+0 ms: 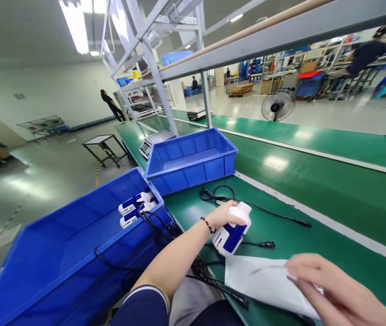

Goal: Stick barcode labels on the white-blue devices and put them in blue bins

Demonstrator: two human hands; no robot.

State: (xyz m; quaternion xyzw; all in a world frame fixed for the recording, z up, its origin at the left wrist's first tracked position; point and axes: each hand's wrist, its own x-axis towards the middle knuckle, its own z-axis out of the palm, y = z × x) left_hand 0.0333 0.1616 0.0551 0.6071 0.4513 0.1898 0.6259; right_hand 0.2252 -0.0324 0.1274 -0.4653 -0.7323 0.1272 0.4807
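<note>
My left hand (226, 215) is wrapped around a white and blue plastic device (231, 237) with a white rounded top, held tilted above the green bench. A flat white bag or sheet (261, 278) lies at the bench's near edge, just below the device. At its right end, the thumb and fingers of my right hand (325, 285) are pinched on the bag; the hand is slightly blurred. Several black cables (209, 283) run under and beside the bag. Similar white and blue devices (137, 209) lie in the large blue bin on the left.
The large blue bin (43, 226) stands left of my arm, with black cords over its rim. A second blue bin (193, 174) sits on the green bench (315, 190). Behind it are a scale (157, 140) and metal rack posts. A black cable (271, 212) lies across the bench.
</note>
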